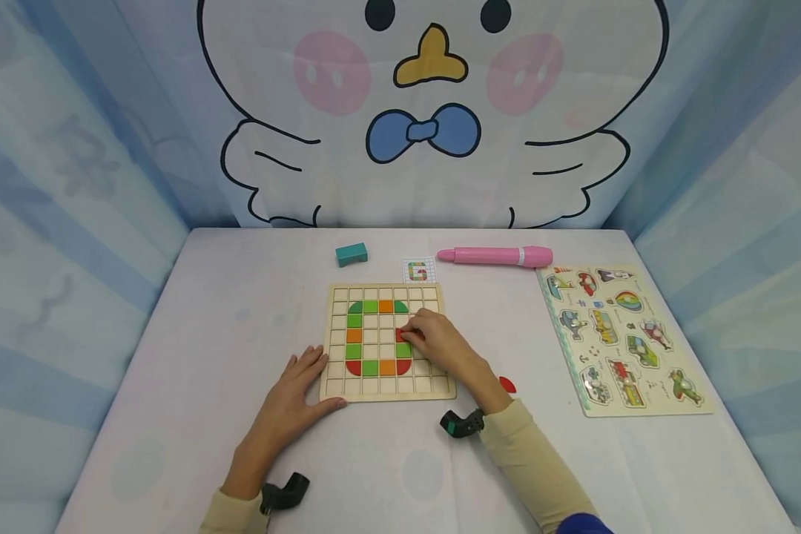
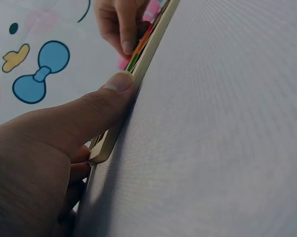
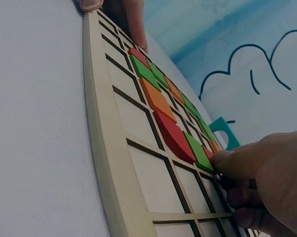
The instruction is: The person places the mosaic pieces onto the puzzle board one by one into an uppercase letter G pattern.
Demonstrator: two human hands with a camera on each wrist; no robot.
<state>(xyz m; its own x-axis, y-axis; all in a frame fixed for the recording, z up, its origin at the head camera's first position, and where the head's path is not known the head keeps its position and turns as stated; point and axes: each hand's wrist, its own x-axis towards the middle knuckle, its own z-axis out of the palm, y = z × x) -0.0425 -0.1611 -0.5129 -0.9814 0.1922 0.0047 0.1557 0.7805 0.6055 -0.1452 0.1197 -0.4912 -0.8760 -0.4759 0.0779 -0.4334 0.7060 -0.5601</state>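
A wooden grid board [image 1: 389, 396] lies flat with green, orange and red pieces set in a ring of its cells, several corners rounded. The right hand [image 1: 446, 345] reaches over its right side, thumb and fingertips pinching a red piece [image 1: 399, 335] at the right column, just above a green square [image 1: 403, 350]. Part of that red piece [image 3: 207, 152] shows by the thumb in the right wrist view. At the board's lower left corner rests the left hand [image 1: 294, 400], its fingers along the left edge and its thumb [image 2: 101, 101] at the near edge.
Behind the board lie a small pattern card [image 1: 419, 270], a teal block [image 1: 351, 254] and a pink pen [image 1: 494, 256]. A picture puzzle board [image 1: 577, 386] is on the right. One loose red piece [image 1: 507, 385] sits beside the right forearm.
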